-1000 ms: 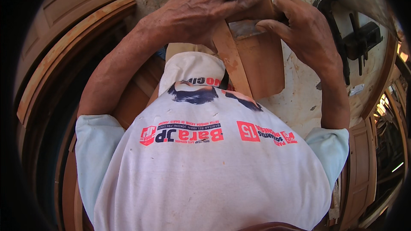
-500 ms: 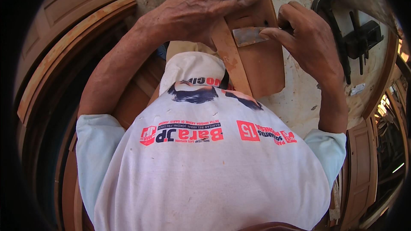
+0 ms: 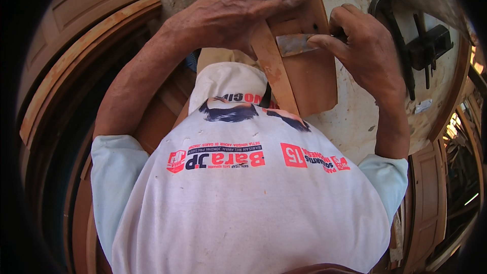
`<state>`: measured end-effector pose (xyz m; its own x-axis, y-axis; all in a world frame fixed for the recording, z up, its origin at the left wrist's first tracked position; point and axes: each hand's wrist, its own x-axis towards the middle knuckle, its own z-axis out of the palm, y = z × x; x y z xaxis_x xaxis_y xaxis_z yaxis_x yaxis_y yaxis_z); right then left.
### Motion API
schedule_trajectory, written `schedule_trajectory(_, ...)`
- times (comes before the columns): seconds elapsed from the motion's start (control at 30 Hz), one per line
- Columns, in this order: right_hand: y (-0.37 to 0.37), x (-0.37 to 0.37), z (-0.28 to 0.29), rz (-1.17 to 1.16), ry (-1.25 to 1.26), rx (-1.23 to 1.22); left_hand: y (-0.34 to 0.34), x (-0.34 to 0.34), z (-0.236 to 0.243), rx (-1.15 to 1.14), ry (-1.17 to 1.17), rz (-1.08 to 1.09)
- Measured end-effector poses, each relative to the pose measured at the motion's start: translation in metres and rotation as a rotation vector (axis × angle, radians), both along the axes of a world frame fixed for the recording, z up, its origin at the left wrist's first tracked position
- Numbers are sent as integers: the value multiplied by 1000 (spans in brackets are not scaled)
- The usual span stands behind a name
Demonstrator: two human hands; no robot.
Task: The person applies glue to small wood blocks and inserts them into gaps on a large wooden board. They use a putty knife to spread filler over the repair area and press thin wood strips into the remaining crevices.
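Observation:
A brown wooden board (image 3: 312, 83) lies on the pale, stained bench top, with a narrower wooden strip (image 3: 274, 63) along its left side. My left hand (image 3: 253, 2) grips the far part of this wood, its fingers stretched across the top and the thumb down at the left side. A flat metal scraper blade (image 3: 294, 45) rests across the board, its left end by the strip. My right hand (image 3: 362, 45) is closed on the blade's right end, thumb on top and fingers curled; any handle is hidden in the palm.
On the pale bench top (image 3: 355, 127), right of my right hand, lie a dark metal clamp-like tool (image 3: 398, 40) and a black block-shaped tool (image 3: 431, 45) with rods. Panelled wooden doors and curved frames (image 3: 86, 61) stand at the left. More panelled wood (image 3: 428, 198) stands at the lower right.
My right hand and the scraper blade have shifted very slightly toward me, and my right forearm a little to the left. My left hand and the wood look unmoved.

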<state>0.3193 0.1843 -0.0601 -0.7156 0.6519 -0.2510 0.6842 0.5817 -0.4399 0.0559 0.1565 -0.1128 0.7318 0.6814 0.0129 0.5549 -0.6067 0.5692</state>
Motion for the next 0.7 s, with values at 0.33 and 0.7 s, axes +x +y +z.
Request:
schedule_trajectory(0.33,21,-15,-6,48,46,65,2,0,-1,12,33,-2)
schedule_trajectory(0.7,-4,-3,0,-5,6,-31,-1,-2,-2,34,71,1)
